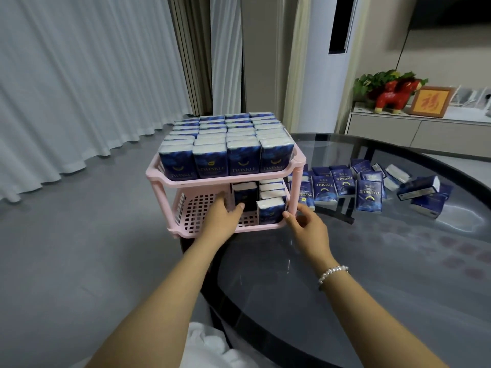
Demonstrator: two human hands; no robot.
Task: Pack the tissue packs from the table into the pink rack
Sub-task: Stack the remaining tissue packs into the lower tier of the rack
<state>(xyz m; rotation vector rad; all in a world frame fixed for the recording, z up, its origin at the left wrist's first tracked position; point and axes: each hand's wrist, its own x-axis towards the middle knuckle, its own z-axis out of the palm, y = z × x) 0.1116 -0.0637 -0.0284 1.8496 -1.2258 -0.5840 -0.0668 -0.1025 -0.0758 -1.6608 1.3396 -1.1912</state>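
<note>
A two-tier pink rack [170, 179] stands at the left edge of a round glass table [372, 274]. Its top shelf is full of upright blue tissue packs [243, 158] in rows. The lower shelf holds packs only at its right side. My left hand [221, 215] reaches into the lower shelf, thumb and fingers around an upright blue pack [245, 195]. At the shelf's front right corner stands another pack [269, 211], and my right hand [305, 224] touches its right side with the fingertips. Several loose packs [366, 189] lie on the table to the right of the rack.
The rack's lower left grid floor [194, 208] is bare. Behind the table stand a white tower air conditioner [326, 62] and a low cabinet [414, 126] with a red toy animal, a plant and a framed picture. White curtains hang at the left.
</note>
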